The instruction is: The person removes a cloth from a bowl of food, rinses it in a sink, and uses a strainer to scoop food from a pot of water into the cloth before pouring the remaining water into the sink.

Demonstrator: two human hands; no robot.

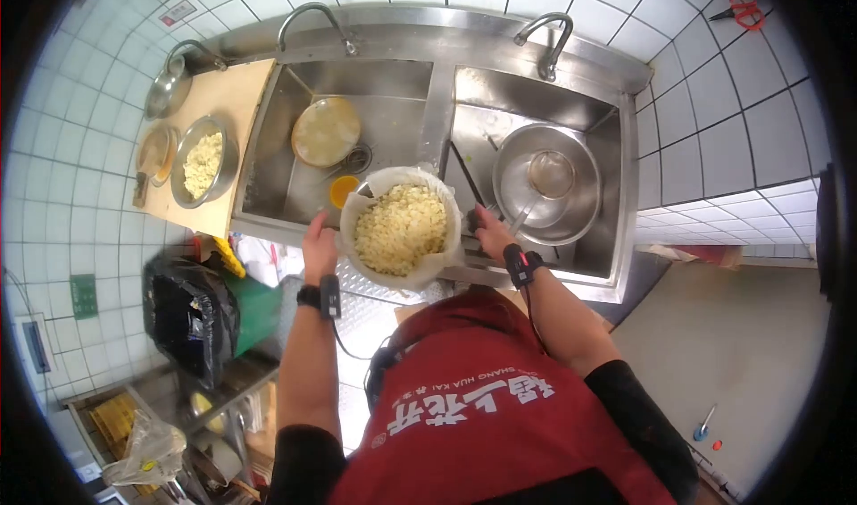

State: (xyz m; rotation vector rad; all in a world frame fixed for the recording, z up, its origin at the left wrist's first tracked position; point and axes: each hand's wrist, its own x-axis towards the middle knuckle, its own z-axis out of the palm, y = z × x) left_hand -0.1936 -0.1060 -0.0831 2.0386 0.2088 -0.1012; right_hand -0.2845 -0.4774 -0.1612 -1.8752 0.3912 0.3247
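A round pot (400,279) lined with white cloth or paper is held in front of my body, at the front rim of the sinks. Pale yellow chopped food (401,228) fills it. My left hand (319,248) grips the pot's left side, its fingertips partly hidden. On the other side my right hand (493,234) is closed around what looks like a dark handle of the same pot. In the right sink, a steel basin (585,183) holds a round strainer (551,175), its handle pointing toward my right hand.
The left sink (393,116) contains a round wooden-looking board (327,132) and an orange cup (343,191). A steel bowl of similar yellow food (203,160) stands on a wooden board (239,103). A black-lined bin (187,313) is at lower left; taps (546,58) line the back.
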